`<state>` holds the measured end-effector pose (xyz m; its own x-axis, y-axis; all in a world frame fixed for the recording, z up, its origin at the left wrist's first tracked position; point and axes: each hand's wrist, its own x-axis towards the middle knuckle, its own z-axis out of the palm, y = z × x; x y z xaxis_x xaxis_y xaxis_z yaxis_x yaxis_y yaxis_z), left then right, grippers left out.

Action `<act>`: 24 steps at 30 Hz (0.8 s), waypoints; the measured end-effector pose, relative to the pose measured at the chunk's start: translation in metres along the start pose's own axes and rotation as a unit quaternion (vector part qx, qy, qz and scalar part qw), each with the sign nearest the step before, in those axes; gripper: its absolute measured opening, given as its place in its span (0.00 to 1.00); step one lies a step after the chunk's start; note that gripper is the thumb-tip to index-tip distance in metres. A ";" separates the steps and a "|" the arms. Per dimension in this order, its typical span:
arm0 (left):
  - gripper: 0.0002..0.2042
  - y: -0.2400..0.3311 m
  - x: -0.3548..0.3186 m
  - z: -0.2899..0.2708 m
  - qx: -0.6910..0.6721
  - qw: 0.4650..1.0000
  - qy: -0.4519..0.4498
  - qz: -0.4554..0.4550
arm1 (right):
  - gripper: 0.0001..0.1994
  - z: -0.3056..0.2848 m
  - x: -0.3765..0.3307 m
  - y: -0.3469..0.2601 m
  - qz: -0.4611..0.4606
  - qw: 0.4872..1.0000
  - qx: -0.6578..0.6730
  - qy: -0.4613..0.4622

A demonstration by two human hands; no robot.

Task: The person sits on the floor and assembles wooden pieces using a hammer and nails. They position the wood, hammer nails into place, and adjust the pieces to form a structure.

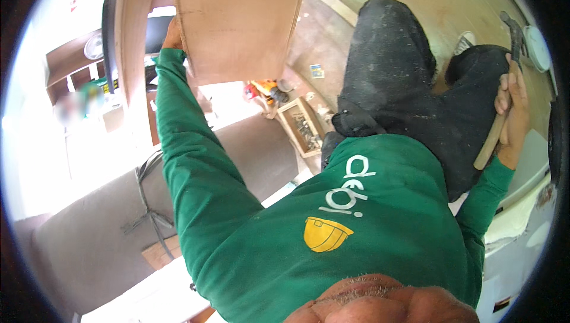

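Note:
My left hand (172, 34) reaches up to the left edge of a large light-brown wooden panel (240, 23). The panel hides most of its fingers, so their grip does not show. On the right, beside my bent knee, my right hand (515, 100) is closed around the wooden handle of a claw hammer (490, 142). The hammer's dark metal head points away from me, above the hand. My dark trousers (389, 62) fill the space between the panel and the hammer.
A small wooden box (284, 120) of loose metal pieces sits on the floor, near a yellow-and-black power tool (270, 89). Wooden framing (133, 56) stands at far left. A grey padded surface (237, 151) with a tied cord (151, 213) lies at lower left. A wooden strip (332, 2) lies ahead.

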<state>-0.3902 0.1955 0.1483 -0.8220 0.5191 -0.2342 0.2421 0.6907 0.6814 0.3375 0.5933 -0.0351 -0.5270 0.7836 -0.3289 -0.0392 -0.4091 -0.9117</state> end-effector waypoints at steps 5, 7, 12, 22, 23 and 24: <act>0.37 0.033 -0.051 0.020 -0.226 0.959 0.158 0.060 | 0.29 -0.005 0.002 0.014 -0.018 0.999 -0.027 -0.016; 0.37 0.056 -0.055 0.045 -0.285 0.933 0.203 0.081 | 0.29 -0.011 0.004 0.025 -0.034 0.998 -0.052 0.007; 0.36 0.084 -0.058 0.100 -0.351 0.896 0.252 0.102 | 0.28 -0.013 -0.005 0.019 -0.023 0.999 -0.030 0.016; 0.36 0.098 -0.075 0.142 -0.381 0.874 0.280 0.115 | 0.28 -0.007 -0.017 0.015 -0.023 0.999 0.018 0.035; 0.36 0.099 -0.078 0.142 -0.384 0.871 0.281 0.119 | 0.28 -0.005 -0.017 0.015 -0.025 0.999 0.021 0.035; 0.36 0.099 -0.082 0.143 -0.390 0.868 0.281 0.120 | 0.29 -0.003 -0.017 0.015 -0.028 0.999 0.012 0.041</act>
<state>-0.2254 0.2933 0.1357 -0.9710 0.1210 0.2061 0.1988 -0.0694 0.9776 0.3481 0.5751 -0.0433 -0.4514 0.8413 -0.2973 -0.0875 -0.3733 -0.9236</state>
